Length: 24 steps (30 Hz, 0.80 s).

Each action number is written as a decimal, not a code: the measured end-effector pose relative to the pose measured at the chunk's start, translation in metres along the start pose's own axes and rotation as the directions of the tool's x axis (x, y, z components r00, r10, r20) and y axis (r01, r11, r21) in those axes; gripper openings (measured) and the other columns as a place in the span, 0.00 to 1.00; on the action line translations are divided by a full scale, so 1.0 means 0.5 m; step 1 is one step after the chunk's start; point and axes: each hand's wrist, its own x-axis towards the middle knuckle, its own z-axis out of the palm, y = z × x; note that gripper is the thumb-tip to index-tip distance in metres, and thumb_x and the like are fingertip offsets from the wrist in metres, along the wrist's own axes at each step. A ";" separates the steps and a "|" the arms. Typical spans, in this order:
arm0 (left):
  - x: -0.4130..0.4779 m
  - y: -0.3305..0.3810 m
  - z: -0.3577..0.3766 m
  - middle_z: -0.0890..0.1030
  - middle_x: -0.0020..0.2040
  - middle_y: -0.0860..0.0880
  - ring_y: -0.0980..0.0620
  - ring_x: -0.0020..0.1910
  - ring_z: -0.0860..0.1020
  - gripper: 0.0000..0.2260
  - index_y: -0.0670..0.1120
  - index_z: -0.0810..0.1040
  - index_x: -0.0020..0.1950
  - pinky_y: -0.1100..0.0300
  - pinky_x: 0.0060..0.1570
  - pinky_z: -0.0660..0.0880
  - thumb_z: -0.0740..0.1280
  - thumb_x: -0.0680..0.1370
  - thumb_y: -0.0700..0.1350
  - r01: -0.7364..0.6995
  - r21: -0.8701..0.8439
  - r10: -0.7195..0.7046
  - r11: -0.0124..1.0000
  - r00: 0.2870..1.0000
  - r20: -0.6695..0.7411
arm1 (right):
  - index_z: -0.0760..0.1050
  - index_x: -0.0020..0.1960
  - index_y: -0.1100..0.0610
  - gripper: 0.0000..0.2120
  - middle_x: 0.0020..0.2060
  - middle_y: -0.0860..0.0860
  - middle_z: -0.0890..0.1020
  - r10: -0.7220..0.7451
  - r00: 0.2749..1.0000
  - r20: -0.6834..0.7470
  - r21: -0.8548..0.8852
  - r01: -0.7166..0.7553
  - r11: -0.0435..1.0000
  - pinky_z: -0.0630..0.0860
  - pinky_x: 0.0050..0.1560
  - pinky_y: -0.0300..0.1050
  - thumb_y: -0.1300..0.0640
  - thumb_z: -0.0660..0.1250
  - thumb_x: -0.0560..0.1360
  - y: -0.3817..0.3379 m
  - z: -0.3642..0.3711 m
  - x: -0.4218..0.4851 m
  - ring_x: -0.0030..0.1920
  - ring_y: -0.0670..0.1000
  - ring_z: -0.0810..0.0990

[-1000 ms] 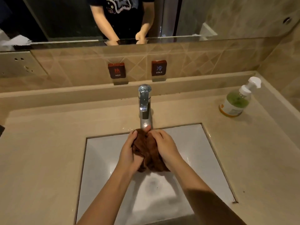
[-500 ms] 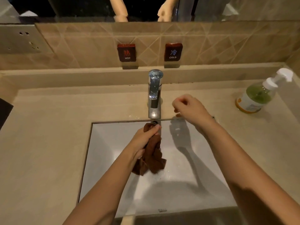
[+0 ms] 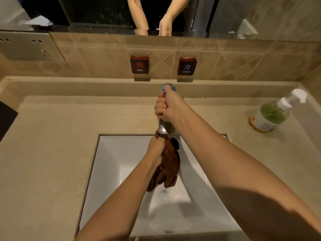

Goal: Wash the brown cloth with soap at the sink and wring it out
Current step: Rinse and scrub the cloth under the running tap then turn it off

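Our brown cloth (image 3: 172, 162) hangs bunched under the tap (image 3: 165, 126), over the white square sink (image 3: 111, 171); the green soap bottle (image 3: 268, 117) stands far right.

My left hand (image 3: 155, 150) is curled into a fist around the upper part of the cloth (image 3: 172, 164), and the rest of the cloth hangs below my grip. My left forearm is bare and runs up from the lower edge, nearly straight through the wrist. My right hand (image 3: 167, 106) sits higher and farther out. Its fingers are wrapped round the tap (image 3: 165, 127) from the right side, and the thumb reaches up toward the top of it. My right forearm is also bare and stretches in long from the lower right corner, passing just beside the left hand. The two hands are apart, the right beyond the left.
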 end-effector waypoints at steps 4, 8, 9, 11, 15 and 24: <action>-0.001 -0.001 -0.001 0.82 0.47 0.37 0.41 0.44 0.80 0.23 0.40 0.80 0.53 0.43 0.52 0.77 0.69 0.70 0.58 -0.017 -0.057 0.018 0.998 1.000 0.020 | 0.62 0.30 0.55 0.24 0.21 0.47 0.61 -0.021 0.998 -0.057 -0.001 0.021 1.000 0.49 0.20 0.31 0.41 0.55 0.78 0.002 0.011 0.007 0.17 0.45 0.54; 0.010 -0.002 -0.012 0.82 0.54 0.37 0.39 0.52 0.81 0.23 0.43 0.79 0.55 0.42 0.57 0.76 0.67 0.72 0.61 -0.055 -0.014 0.056 0.998 0.998 0.036 | 0.61 0.27 0.54 0.25 0.21 0.47 0.60 0.000 0.995 -0.097 -0.001 -0.001 1.000 0.50 0.20 0.30 0.42 0.56 0.78 -0.008 0.017 0.015 0.16 0.45 0.54; 0.010 -0.002 -0.014 0.81 0.53 0.37 0.39 0.53 0.80 0.23 0.43 0.79 0.54 0.42 0.57 0.76 0.67 0.73 0.62 -0.053 -0.012 0.053 0.999 0.998 0.039 | 0.61 0.27 0.54 0.25 0.22 0.47 0.60 0.005 0.994 -0.106 -0.005 -0.005 1.000 0.50 0.20 0.30 0.42 0.56 0.78 -0.008 0.018 0.015 0.16 0.45 0.54; 0.010 -0.003 -0.015 0.82 0.54 0.37 0.39 0.54 0.80 0.23 0.44 0.79 0.54 0.42 0.57 0.76 0.67 0.72 0.62 -0.048 -0.019 0.049 0.999 0.997 0.052 | 0.60 0.27 0.54 0.24 0.24 0.47 0.60 0.007 0.993 -0.114 -0.016 -0.009 1.000 0.50 0.20 0.30 0.43 0.56 0.78 -0.010 0.019 0.017 0.18 0.45 0.55; 0.006 -0.012 -0.014 0.82 0.55 0.36 0.38 0.55 0.80 0.22 0.44 0.79 0.58 0.42 0.59 0.75 0.68 0.72 0.58 -0.032 -0.005 0.033 0.999 0.995 0.095 | 0.58 0.28 0.53 0.20 0.26 0.47 0.59 0.015 0.993 -0.121 -0.026 -0.019 0.999 0.50 0.22 0.30 0.52 0.57 0.77 -0.019 0.023 0.012 0.22 0.45 0.54; 0.013 -0.027 -0.017 0.81 0.56 0.36 0.39 0.56 0.80 0.21 0.42 0.80 0.57 0.42 0.60 0.74 0.68 0.74 0.57 -0.005 0.006 0.004 1.000 0.991 0.136 | 0.57 0.26 0.54 0.20 0.25 0.47 0.59 0.031 0.987 -0.157 -0.011 -0.033 0.999 0.51 0.23 0.27 0.57 0.60 0.74 -0.023 0.029 0.010 0.17 0.47 0.53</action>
